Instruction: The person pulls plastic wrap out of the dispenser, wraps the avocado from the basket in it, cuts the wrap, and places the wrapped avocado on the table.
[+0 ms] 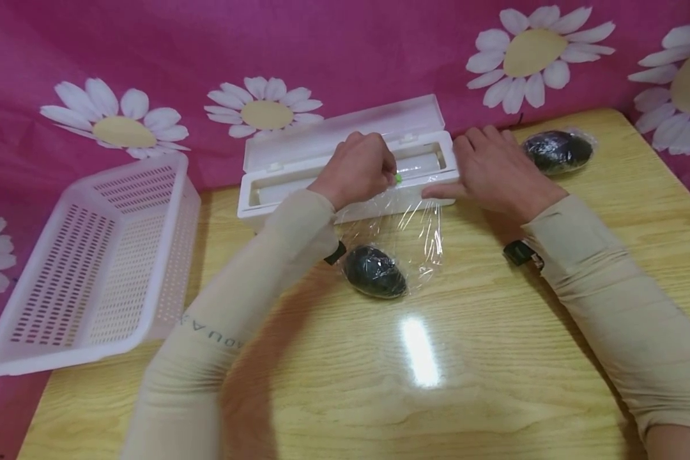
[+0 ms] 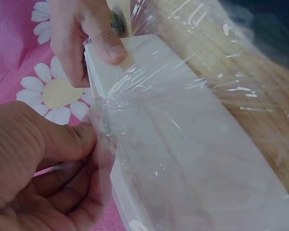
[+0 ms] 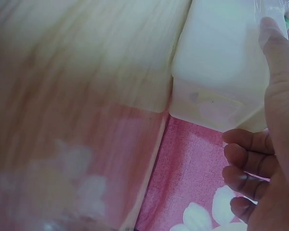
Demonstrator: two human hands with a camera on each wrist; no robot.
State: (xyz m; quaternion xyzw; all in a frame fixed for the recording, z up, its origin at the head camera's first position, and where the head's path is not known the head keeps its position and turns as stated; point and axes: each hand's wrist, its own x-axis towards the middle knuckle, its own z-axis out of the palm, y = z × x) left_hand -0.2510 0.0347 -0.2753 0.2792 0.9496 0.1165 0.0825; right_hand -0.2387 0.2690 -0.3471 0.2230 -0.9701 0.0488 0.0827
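Observation:
A white cling film dispenser (image 1: 345,214) stands near the table's back edge with its lid raised. My left hand (image 1: 359,169) is over its front rim, fingertips pinching a small green slide cutter (image 1: 398,178). My right hand (image 1: 494,169) grips the dispenser's right end, its thumb (image 3: 278,53) pressed on the front wall. Clear cling film (image 1: 420,236) stretches from the rim down to a dark egg-shaped fruit or vegetable (image 1: 374,271), partly covered by film on the table. In the left wrist view, the left hand (image 2: 43,159) hides most of the cutter.
At the left stands a white perforated plastic basket (image 1: 167,255). A second dark oval piece (image 1: 558,152), wrapped in film, lies beyond the right hand. A pink flowered cloth (image 1: 368,51) hangs behind the wooden table (image 1: 494,383).

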